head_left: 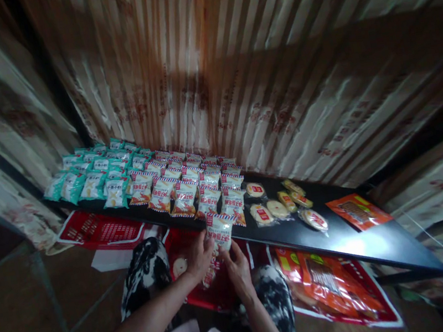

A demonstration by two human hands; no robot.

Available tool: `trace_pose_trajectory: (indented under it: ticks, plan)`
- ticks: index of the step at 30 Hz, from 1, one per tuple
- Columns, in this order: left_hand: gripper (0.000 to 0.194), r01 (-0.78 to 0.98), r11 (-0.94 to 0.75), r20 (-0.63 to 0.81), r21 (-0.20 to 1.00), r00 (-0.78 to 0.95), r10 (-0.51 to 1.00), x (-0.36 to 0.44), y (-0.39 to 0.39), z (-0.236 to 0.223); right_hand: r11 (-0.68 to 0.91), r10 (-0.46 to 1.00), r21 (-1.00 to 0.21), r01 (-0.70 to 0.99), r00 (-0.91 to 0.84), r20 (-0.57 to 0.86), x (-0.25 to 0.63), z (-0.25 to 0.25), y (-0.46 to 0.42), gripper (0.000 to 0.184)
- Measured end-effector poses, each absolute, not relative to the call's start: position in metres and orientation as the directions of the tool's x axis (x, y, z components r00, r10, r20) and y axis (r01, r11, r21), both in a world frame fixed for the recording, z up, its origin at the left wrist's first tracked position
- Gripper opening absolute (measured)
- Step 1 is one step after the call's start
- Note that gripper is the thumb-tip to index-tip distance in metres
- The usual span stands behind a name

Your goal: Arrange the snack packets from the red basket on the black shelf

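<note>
Between my two hands, above the front edge of the black shelf, is a small white-and-red snack packet (220, 229). My left hand (201, 258) grips its left side, and my right hand (237, 267) pinches its lower right. Rows of matching snack packets (184, 197) stand on the shelf just beyond. To their left are rows of teal snack packets (93, 183). Below my hands, a red basket (209, 300) sits between my knees, with a round wrapped item (180, 267) and a few packets partly hidden by my hands.
The black shelf (369, 249) also carries round wrapped biscuits (261, 214), small yellow packets (286, 200) and a flat orange packet (358, 210). A red basket of large orange packets (328, 284) stands lower right, another red basket (109, 231) lower left. Wrinkled printed sheeting (191, 81) hangs behind.
</note>
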State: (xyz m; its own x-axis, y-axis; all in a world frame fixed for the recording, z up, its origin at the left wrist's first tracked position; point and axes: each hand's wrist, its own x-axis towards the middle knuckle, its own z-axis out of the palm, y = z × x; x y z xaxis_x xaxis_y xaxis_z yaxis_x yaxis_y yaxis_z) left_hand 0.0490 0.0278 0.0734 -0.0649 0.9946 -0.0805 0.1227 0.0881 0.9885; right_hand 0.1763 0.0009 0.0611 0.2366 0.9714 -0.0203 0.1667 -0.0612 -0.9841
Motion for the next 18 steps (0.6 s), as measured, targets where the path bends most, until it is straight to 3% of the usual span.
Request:
trace_pose_trajectory:
  ticks: [6,13,18]
  plan:
    - [0.034,0.239,-0.093,0.11,0.966,-0.059,0.992,0.042,0.042,0.069,-0.026,0.973,-0.983,0.18,0.231,0.016,0.167,0.071,0.016,0.058]
    - [0.032,0.416,-0.287,0.345,0.863,-0.069,0.936,0.029,0.065,0.07,-0.006,0.96,-0.97,0.243,0.272,0.062,0.16,0.07,0.035,0.056]
    - [0.025,0.494,-0.301,0.371,0.816,-0.047,0.928,0.026,0.077,0.069,0.028,0.956,-0.971,0.238,0.278,0.095,0.16,0.07,0.045,0.052]
